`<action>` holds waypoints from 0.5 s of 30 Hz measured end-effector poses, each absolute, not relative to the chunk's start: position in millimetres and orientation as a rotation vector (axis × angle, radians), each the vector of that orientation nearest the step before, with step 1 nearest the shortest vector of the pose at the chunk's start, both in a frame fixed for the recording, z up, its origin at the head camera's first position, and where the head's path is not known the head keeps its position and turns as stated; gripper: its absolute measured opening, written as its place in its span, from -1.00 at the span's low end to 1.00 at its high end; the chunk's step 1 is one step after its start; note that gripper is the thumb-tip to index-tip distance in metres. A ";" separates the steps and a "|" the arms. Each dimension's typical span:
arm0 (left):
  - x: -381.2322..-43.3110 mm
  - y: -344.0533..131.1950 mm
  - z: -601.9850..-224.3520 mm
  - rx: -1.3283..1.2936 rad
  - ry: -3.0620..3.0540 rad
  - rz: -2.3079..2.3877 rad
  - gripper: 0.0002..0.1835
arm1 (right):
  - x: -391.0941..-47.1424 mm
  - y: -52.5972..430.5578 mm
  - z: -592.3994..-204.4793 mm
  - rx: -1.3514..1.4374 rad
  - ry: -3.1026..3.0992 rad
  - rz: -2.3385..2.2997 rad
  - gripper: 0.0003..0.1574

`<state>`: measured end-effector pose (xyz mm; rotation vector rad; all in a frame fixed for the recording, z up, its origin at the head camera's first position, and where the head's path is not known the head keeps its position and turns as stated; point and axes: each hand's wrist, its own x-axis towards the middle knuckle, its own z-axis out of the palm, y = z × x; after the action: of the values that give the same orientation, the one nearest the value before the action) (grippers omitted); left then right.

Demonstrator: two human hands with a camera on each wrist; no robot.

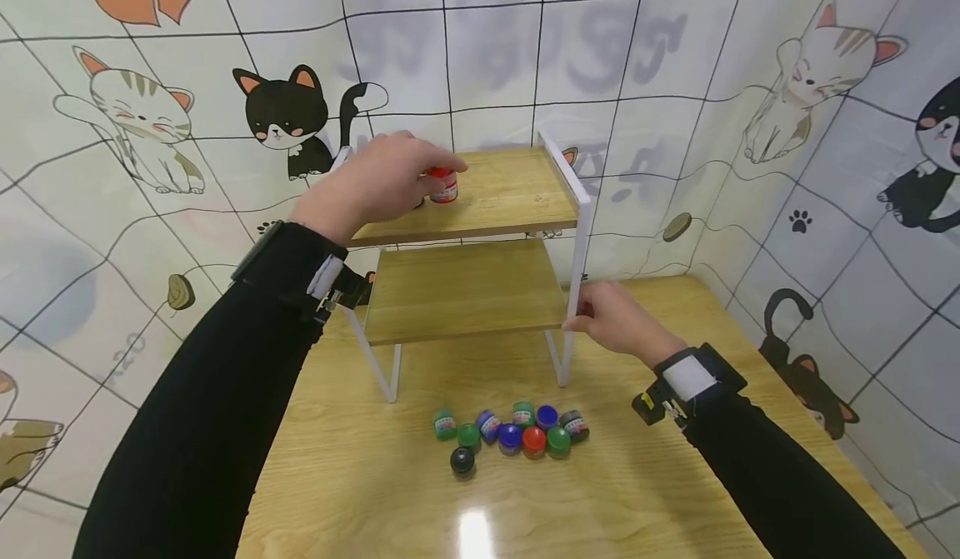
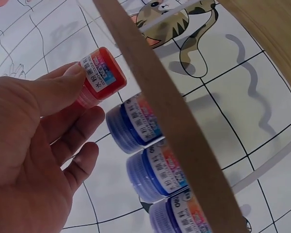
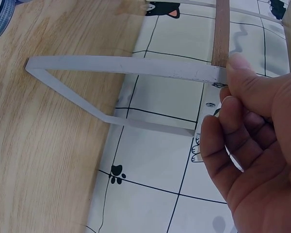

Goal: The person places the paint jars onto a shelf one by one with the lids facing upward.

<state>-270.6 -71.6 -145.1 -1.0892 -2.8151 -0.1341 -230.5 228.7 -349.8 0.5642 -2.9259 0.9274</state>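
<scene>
While the left hand grasps a red jar between thumb and fingers at the upper shelf, the right hand grips the right side of the white frame where it meets the lower shelf, apparently as a brace. The red jar is about midway across the upper shelf, just beside a row of three blue jars that the left hand largely hides from above; whether its base touches the wood cannot be told. Ten further jars, in green, blue, red and black, are grouped on the tabletop, on the near side of the frame, some seemingly tipped over. In this observer's judgement, the step in hand is setting the red jar into line with the blue ones. The next move calls for a level base, a gentle release and fingers withdrawn without knocking the adjoining jar, the right hand holding the frame steady.
</scene>
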 end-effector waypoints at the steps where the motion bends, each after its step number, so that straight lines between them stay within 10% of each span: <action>1: -271.6 -72.4 -146.6 -1.080 -2.813 -0.129 -0.60 | -230.5 228.4 -350.2 0.564 -2.925 0.925 -0.88; 15: -280.7 -74.1 -157.5 -1.027 -2.811 -0.144 -0.61 | -231.8 228.2 -352.5 0.555 -2.925 0.921 -0.87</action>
<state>-280.7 -74.1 -157.5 -1.0271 -2.8107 -0.1442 -231.8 228.2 -352.5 0.5546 -2.9246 0.9211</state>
